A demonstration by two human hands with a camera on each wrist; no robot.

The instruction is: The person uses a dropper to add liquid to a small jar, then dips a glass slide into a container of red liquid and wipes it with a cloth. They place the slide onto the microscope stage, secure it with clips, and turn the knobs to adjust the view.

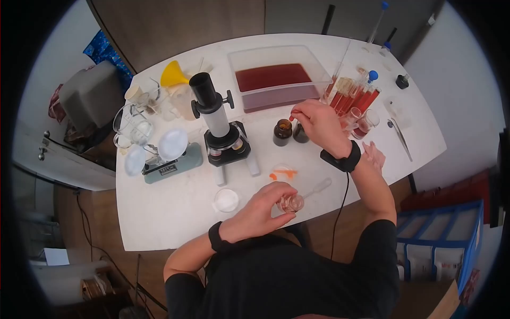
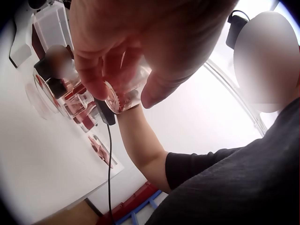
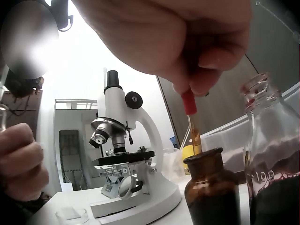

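Observation:
My right hand (image 1: 321,125) pinches the red rubber bulb (image 3: 189,104) of a glass dropper. Brown liquid tints the dropper's glass tube (image 3: 195,138), whose lower end is at the mouth of a small amber bottle (image 3: 211,187). Right beside that bottle stands a clear glass flask (image 3: 272,176) with dark liquid in it. Nearer the table's front edge, my left hand (image 1: 257,210) holds a small clear glass jar (image 1: 291,203) between thumb and fingers. A dish with orange pieces (image 1: 284,173) lies just beyond it, and a plastic pipette (image 1: 320,186) to its right.
A microscope (image 1: 218,119) and a balance (image 1: 172,162) stand to the left, with a small round dish (image 1: 227,200) in front. Behind is a plastic tub (image 1: 279,98) of red liquid. Test tubes (image 1: 353,98) and tweezers (image 1: 401,141) are at right.

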